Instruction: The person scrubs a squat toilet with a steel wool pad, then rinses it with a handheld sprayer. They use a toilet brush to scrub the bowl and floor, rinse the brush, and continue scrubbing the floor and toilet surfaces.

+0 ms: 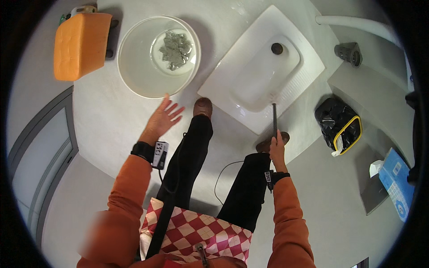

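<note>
My right hand (277, 145) is closed around the dark handle of a toilet brush (275, 118). Its pale head touches the near right part of a white squat toilet (223, 82) set in the floor, with a dark drain hole at the far end. My left hand (161, 118) hangs with fingers spread, holding nothing, just below the near rim of a large white bucket (138, 67). Inside the bucket lies a crumpled grey cloth (175, 50), apparently in shallow water. Whether the left fingertips touch the rim, I cannot tell.
An orange stool (78, 47) stands far left, above a grey-framed door (49, 165). On the right are a bin with a black bag (333, 117) and yellow rim, a blue tissue pack (397, 183), a white pipe (353, 22) and a grey holder (349, 54). A thin cable (217, 178) hangs between my legs.
</note>
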### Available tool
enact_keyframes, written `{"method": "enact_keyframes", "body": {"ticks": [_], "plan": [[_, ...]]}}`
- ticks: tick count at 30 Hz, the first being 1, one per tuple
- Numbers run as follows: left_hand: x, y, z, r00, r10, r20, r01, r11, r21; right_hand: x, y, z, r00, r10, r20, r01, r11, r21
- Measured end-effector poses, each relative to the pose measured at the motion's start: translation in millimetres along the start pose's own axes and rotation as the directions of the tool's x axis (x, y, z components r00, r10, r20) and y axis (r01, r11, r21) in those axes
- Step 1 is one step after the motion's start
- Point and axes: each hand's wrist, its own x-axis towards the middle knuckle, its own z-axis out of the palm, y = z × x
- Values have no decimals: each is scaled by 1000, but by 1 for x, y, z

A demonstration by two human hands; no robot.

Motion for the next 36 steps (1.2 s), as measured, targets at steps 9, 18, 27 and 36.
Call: {"method": "enact_keyframes", "body": {"ticks": [9,18,27,36], "plan": [[41,59,-54,969,175,-177,-160,982,99,-52,-25,-25,985,-173,12,171,961,-216],[54,42,-63,946,232,-225,-231,972,31,-68,17,-65,998,68,-2,-59,860,-507],[27,48,-67,904,401,-147,-362,902,234,-76,107,-66,995,95,6,-85,912,-402],[-15,25,-15,940,334,66,-337,884,325,-104,134,-97,998,14,-56,-25,977,-211]]}}
